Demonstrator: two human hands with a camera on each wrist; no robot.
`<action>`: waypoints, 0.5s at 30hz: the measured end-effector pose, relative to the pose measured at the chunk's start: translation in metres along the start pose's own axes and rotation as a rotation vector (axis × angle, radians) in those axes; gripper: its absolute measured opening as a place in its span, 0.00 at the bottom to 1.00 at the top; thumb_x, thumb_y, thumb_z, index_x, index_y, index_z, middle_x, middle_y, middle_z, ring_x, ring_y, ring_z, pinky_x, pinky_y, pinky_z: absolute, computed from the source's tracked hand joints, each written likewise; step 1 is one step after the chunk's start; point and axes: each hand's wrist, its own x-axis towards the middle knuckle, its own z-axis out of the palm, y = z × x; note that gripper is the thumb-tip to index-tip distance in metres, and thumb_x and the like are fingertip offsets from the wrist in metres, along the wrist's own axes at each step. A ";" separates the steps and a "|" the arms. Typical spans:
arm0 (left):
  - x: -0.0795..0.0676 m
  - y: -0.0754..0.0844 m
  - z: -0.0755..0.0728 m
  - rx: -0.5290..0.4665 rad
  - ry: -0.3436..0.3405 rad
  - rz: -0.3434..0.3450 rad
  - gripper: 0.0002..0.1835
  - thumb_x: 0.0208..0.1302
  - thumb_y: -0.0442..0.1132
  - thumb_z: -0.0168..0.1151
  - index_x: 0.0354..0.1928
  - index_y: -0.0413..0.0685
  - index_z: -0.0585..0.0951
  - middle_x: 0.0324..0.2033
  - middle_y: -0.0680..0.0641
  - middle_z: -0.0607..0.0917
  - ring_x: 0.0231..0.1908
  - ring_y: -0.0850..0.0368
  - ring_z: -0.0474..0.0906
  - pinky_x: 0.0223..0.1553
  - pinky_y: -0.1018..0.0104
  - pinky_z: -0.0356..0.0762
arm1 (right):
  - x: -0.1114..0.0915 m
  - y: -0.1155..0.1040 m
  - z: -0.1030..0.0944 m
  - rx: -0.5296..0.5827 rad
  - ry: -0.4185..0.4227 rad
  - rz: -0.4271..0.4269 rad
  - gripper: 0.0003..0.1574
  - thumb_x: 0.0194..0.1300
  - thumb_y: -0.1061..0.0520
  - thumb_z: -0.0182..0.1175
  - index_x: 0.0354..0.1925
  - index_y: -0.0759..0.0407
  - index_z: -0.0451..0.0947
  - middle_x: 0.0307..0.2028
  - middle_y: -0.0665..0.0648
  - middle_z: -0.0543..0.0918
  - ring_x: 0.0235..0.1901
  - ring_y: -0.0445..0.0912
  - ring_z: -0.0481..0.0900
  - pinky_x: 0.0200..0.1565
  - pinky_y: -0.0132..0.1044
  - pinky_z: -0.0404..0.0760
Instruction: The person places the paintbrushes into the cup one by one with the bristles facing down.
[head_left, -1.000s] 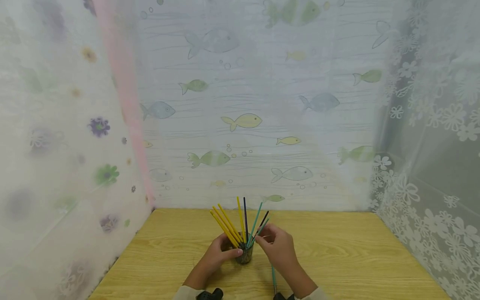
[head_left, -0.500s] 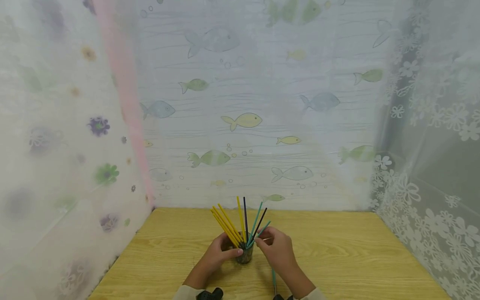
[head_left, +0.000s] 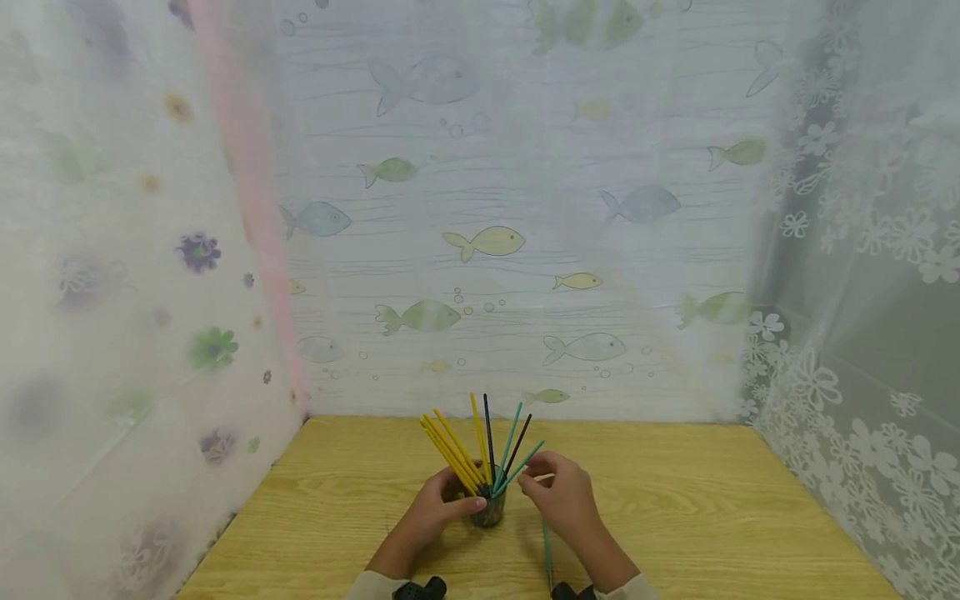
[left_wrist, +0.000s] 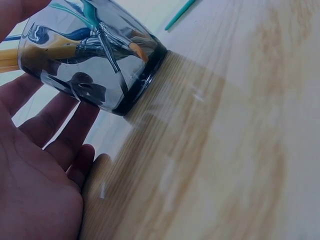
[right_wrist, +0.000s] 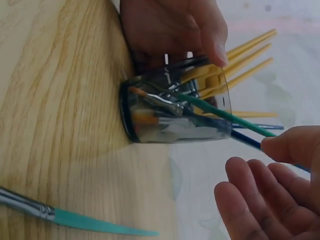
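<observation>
A clear glass cup (head_left: 491,510) stands upright on the table, bristle ends of several paintbrushes down inside it. My left hand (head_left: 431,504) holds the cup from the left, thumb at the rim and fingers along the far side; the left wrist view shows those fingers (left_wrist: 75,127) against the glass. Yellow brushes (head_left: 453,450) lean left, while dark brushes (head_left: 519,437) and teal ones fan to the right. Beside the rightmost teal brush (head_left: 534,451) is my right hand (head_left: 562,492). In the right wrist view its thumb (right_wrist: 290,145) overlaps that handle, its fingertips apart from the thumb.
Another teal paintbrush (head_left: 547,546) lies on the wooden table (head_left: 697,517), below the right hand. Patterned translucent sheets surround the table; the back one (head_left: 510,333) carries fish prints. Black wrist devices (head_left: 422,588) show at both sleeves.
The rightmost teal brush has tilted further right, and the dark brush beside it has shifted left. My right hand has drawn slightly right, away from the cup. The left hand stays on the cup.
</observation>
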 end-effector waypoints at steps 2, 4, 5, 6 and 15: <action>0.000 0.000 0.000 0.003 0.004 0.000 0.32 0.72 0.43 0.66 0.75 0.49 0.70 0.64 0.41 0.80 0.62 0.53 0.78 0.61 0.60 0.75 | 0.000 0.001 -0.002 -0.008 -0.004 0.014 0.13 0.67 0.55 0.70 0.49 0.57 0.84 0.40 0.52 0.89 0.34 0.43 0.87 0.32 0.35 0.86; 0.000 0.000 0.001 0.004 0.010 0.000 0.32 0.72 0.43 0.66 0.75 0.48 0.70 0.64 0.41 0.80 0.62 0.52 0.78 0.62 0.59 0.74 | 0.000 0.003 -0.005 -0.019 -0.025 0.036 0.15 0.67 0.56 0.70 0.50 0.58 0.84 0.40 0.53 0.88 0.36 0.45 0.87 0.34 0.37 0.86; 0.000 0.000 0.001 0.007 0.013 0.003 0.32 0.72 0.43 0.66 0.75 0.48 0.70 0.64 0.40 0.80 0.63 0.51 0.77 0.62 0.58 0.74 | 0.000 0.004 -0.006 -0.028 -0.039 0.049 0.16 0.66 0.56 0.70 0.51 0.59 0.84 0.40 0.53 0.88 0.38 0.47 0.87 0.35 0.38 0.87; 0.000 0.000 0.001 0.008 0.015 0.009 0.32 0.72 0.42 0.66 0.75 0.47 0.70 0.64 0.40 0.80 0.63 0.50 0.77 0.62 0.57 0.74 | -0.001 0.005 -0.007 -0.040 -0.056 0.060 0.17 0.66 0.56 0.71 0.51 0.60 0.84 0.40 0.54 0.87 0.39 0.48 0.87 0.35 0.40 0.87; 0.000 -0.002 0.001 -0.017 0.037 0.006 0.33 0.70 0.40 0.68 0.74 0.47 0.70 0.66 0.39 0.79 0.64 0.49 0.76 0.61 0.62 0.75 | 0.000 0.014 -0.017 -0.166 -0.158 0.163 0.24 0.62 0.55 0.74 0.52 0.67 0.81 0.40 0.56 0.83 0.38 0.47 0.80 0.37 0.44 0.83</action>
